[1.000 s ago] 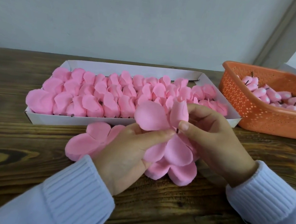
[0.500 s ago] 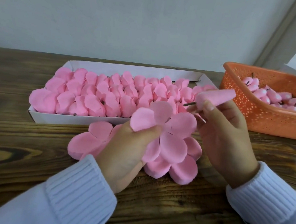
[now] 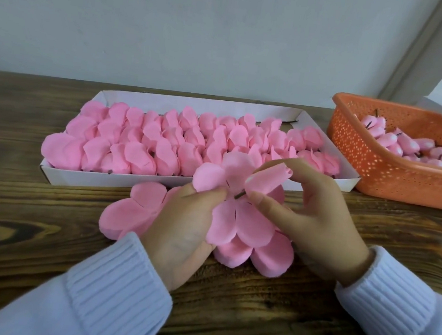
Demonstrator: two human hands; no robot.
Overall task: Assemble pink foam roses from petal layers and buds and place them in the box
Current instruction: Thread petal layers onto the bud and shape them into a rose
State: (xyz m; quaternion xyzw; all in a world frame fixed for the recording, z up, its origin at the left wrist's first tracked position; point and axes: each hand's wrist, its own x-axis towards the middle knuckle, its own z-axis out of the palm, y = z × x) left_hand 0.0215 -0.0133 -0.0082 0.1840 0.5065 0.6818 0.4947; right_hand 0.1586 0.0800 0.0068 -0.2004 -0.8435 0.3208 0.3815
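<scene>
My left hand (image 3: 181, 231) pinches a flat pink petal layer (image 3: 239, 217) at its upper left petal and holds it up, tilted toward me. A pink foam bud (image 3: 267, 180) is pinched in my right hand (image 3: 309, 219), its dark stem tip touching the centre of that petal layer. Under the held layer, more petal layers (image 3: 265, 255) are stacked on the table. Another petal layer (image 3: 132, 210) lies flat to the left of my left hand. Just beyond my hands, the white box (image 3: 137, 182) holds several rows of pink roses (image 3: 190, 140).
An orange perforated basket (image 3: 371, 160) with several pink buds (image 3: 405, 144) stands at the right on the wooden table (image 3: 19, 229). A pale wall rises behind the box.
My right hand has brought the bud down from beside the basket to the petal layer's centre. The left hand has tipped the layer up toward the bud.
</scene>
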